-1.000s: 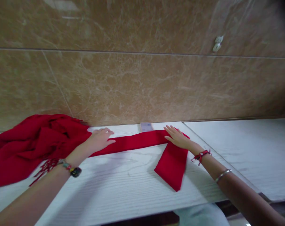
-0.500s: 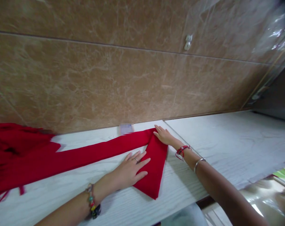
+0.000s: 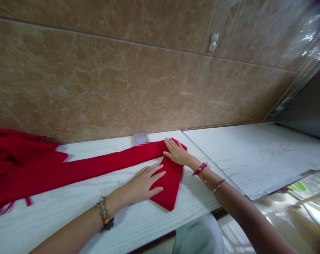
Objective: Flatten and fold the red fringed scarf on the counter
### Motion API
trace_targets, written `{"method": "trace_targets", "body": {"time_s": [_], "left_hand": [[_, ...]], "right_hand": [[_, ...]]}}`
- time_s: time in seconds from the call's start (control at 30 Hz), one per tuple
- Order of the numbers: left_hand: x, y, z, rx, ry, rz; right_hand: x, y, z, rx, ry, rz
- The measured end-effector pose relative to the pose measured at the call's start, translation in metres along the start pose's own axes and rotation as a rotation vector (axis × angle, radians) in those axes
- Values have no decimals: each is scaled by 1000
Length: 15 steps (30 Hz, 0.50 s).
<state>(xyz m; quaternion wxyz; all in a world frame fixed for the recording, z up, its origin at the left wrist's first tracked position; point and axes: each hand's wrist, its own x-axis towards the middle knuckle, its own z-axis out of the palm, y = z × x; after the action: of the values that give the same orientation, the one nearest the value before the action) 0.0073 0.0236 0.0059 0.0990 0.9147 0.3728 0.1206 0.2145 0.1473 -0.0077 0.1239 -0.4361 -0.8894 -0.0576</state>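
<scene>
A long red scarf (image 3: 96,169) with fringe lies along the white wood-grain table (image 3: 80,201). Its right end is folded over at an angle, making a pointed flap toward the table's front edge. My left hand (image 3: 145,181) rests with fingers spread on the left side of that flap. On the top of the fold my right hand (image 3: 177,151) lies flat, fingers stretched out and pointing up and left. Bunched red cloth and loose fringe gather at the far left.
Behind the table stands a brown marbled tile wall (image 3: 109,84) with a small white hook (image 3: 213,42). A small blurred card (image 3: 141,139) lies between scarf and wall. A grey knee (image 3: 199,234) is below the front edge; a green item (image 3: 299,186) shows lower right.
My right hand has slid slightly left from the corner across the fold, baring the corner of red cloth. My left hand stays on the flap. The view has shifted a little.
</scene>
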Motion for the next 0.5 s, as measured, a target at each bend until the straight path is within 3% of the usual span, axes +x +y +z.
{"method": "trace_targets", "body": {"time_s": [0.1,0.2,0.37,0.43,0.5], "left_hand": [[-2,-2,3,40,-67,20],[-2,-2,4,60,-51,26],[2,-3,-1,81,123,-33],[4,-6,-2,86,205,-96],[4,-8,-3,90,215,-147]], "right_hand": [[-1,-5,11,-1,-63,-30],[4,4,13,54,-33,-18],[21,35,-3,115,152,262],[24,41,-2,103,154,315],[25,40,7,97,117,312]]}}
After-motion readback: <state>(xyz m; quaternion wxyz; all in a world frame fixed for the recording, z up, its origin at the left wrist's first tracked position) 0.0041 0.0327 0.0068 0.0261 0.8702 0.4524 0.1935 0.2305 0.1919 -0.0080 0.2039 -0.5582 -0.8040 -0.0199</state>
